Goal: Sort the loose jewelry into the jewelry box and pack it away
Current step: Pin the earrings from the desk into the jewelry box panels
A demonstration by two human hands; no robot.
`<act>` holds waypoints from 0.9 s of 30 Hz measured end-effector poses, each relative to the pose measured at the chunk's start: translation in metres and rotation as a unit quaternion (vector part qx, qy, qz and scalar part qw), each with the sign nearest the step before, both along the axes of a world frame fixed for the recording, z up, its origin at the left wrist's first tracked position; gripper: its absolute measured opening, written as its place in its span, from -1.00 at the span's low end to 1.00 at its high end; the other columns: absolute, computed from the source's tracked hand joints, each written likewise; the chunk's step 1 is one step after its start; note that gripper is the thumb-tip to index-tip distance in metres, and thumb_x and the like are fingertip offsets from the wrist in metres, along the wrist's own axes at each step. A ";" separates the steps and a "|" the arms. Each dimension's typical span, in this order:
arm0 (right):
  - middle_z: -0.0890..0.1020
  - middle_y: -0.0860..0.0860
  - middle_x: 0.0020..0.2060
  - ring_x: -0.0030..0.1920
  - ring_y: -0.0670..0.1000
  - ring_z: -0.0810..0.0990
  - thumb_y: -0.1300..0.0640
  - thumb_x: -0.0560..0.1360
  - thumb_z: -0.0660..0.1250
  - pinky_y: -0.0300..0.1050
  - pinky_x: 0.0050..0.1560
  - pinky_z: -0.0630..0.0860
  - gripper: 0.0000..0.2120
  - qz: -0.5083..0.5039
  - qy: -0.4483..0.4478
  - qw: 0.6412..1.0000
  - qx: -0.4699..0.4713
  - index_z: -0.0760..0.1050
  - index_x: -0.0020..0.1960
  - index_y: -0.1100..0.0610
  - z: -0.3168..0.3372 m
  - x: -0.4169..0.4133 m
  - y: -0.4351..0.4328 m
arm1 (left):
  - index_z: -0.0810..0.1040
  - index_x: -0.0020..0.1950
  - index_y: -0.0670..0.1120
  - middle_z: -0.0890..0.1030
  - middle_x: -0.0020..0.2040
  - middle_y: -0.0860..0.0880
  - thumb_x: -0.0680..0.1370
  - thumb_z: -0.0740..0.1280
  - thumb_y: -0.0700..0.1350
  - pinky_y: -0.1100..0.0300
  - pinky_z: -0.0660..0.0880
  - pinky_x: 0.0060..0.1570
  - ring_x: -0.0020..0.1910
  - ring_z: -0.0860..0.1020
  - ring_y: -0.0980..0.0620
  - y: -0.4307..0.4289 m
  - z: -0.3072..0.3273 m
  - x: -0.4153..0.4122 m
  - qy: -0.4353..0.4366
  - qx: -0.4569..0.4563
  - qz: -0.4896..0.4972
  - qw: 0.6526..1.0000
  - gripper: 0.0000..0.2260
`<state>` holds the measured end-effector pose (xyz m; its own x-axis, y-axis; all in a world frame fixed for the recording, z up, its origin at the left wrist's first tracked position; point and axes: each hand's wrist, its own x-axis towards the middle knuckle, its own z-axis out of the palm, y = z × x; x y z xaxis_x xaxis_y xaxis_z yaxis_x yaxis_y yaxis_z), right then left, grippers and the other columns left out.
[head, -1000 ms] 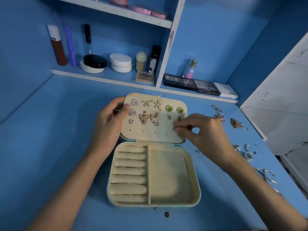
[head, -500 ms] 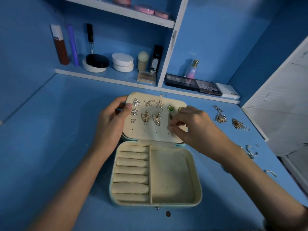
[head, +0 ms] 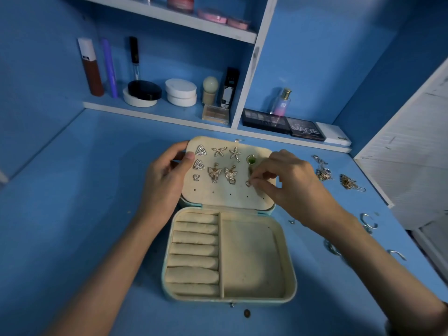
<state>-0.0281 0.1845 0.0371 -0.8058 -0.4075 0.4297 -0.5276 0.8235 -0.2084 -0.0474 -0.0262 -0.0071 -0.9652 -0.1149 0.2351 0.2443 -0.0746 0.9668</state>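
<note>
A cream jewelry box (head: 289,280) lies open on the blue desk, its lid (head: 225,197) flat behind the tray. Several earrings are pinned in the lid: triangles (head: 200,150), starfish (head: 234,153), butterflies (head: 214,174), a green stud (head: 251,160). My left hand (head: 164,180) grips the lid's left edge, thumb on its face. My right hand (head: 286,180) pinches a small earring (head: 248,183) against the lid's right side, covering the second green stud. The tray's ring rolls (head: 194,251) and open compartment hold nothing.
Loose gold chains (head: 349,182) and silver pieces (head: 322,169) lie on the desk at right, with silver hoops (head: 368,223) nearer. A small brown bit (head: 246,313) sits in front of the box. Cosmetics and palettes (head: 281,122) fill the back shelf. A white cabinet (head: 412,151) stands at right.
My right hand moved left and up over the lid's right side, now covering one green stud and pressing a small earring there. The left hand kept its hold on the lid.
</note>
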 end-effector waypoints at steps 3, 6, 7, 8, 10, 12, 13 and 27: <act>0.53 -0.06 -0.34 -0.29 -0.15 0.43 0.26 0.40 0.44 -0.50 -0.20 0.33 -0.96 -0.044 0.010 0.998 -0.052 0.62 -0.17 0.15 0.005 -0.004 0.015 | 0.59 -0.03 0.04 0.62 -0.13 0.03 0.59 0.26 -0.23 0.44 0.44 -0.21 -0.20 0.55 0.27 0.000 0.000 0.000 -0.004 0.008 0.000 1.000 -0.82; 0.52 -0.13 -0.37 -0.28 -0.26 0.47 0.26 0.42 0.44 -0.51 -0.24 0.33 -0.92 -0.125 -0.013 0.987 -0.103 0.60 -0.19 0.10 0.010 -0.012 0.037 | 0.58 -0.01 0.00 0.61 -0.13 0.03 0.59 0.26 -0.23 0.46 0.44 -0.24 -0.23 0.55 0.29 0.001 0.001 0.000 -0.006 0.009 0.000 1.000 -0.84; 0.53 -0.12 -0.37 -0.30 -0.28 0.47 0.25 0.42 0.43 -0.51 -0.26 0.33 -0.91 -0.148 -0.023 0.982 -0.112 0.59 -0.20 0.09 0.010 -0.015 0.045 | 0.58 0.00 -0.02 0.61 -0.14 0.03 0.59 0.26 -0.24 0.47 0.43 -0.25 -0.24 0.55 0.30 0.001 0.001 0.000 -0.006 0.007 0.001 1.000 -0.84; 0.56 -0.08 -0.37 -0.31 -0.27 0.48 0.24 0.43 0.43 -0.51 -0.27 0.33 -0.91 -0.168 -0.031 0.979 -0.114 0.59 -0.21 0.08 0.009 -0.018 0.052 | 0.58 0.00 -0.03 0.60 -0.14 0.03 0.59 0.26 -0.24 0.47 0.42 -0.24 -0.24 0.54 0.31 0.001 0.001 0.000 -0.006 0.005 0.002 1.000 -0.85; 0.63 0.03 -0.31 -0.32 -0.20 0.50 0.23 0.44 0.41 -0.52 -0.27 0.34 -0.91 -0.205 -0.050 0.972 -0.105 0.60 -0.20 0.07 0.004 -0.023 0.067 | 0.58 0.00 -0.01 0.61 -0.14 0.03 0.59 0.26 -0.23 0.47 0.42 -0.23 -0.24 0.54 0.30 0.001 0.001 0.000 -0.006 0.003 0.003 1.000 -0.84; 0.66 0.08 -0.27 -0.29 -0.08 0.53 0.23 0.45 0.40 -0.52 -0.28 0.34 -0.92 -0.235 -0.075 0.965 -0.094 0.61 -0.20 0.08 -0.003 -0.027 0.078 | 0.58 -0.02 0.02 0.61 -0.14 0.05 0.59 0.26 -0.23 0.47 0.42 -0.23 -0.24 0.54 0.30 0.001 0.001 0.000 -0.005 0.000 0.005 1.000 -0.83; 0.66 0.09 -0.26 -0.27 0.01 0.55 0.23 0.45 0.40 -0.52 -0.28 0.34 -0.90 -0.243 -0.086 0.963 -0.083 0.60 -0.20 0.07 -0.007 -0.029 0.083 | 0.58 -0.04 0.03 0.61 -0.15 0.05 0.59 0.26 -0.23 0.47 0.42 -0.23 -0.24 0.54 0.30 0.001 0.000 -0.001 -0.005 0.001 0.005 1.000 -0.82; 0.60 0.02 -0.22 -0.26 -0.16 0.47 0.14 0.46 0.41 -0.44 -0.27 0.33 -0.89 -0.263 -0.171 0.948 -0.051 0.64 -0.10 0.19 -0.025 -0.039 0.083 | 0.58 -0.03 0.01 0.60 -0.18 0.06 0.58 0.27 -0.24 0.48 0.41 -0.25 -0.26 0.54 0.30 0.002 0.002 0.000 -0.007 0.001 0.009 1.000 -0.83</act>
<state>-0.0668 0.2679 0.0126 -0.9853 0.1195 0.1221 0.0637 0.9201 -0.3865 -0.0472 -0.0246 -0.0053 -0.9662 -0.1325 0.2213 0.2321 -0.0725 0.9700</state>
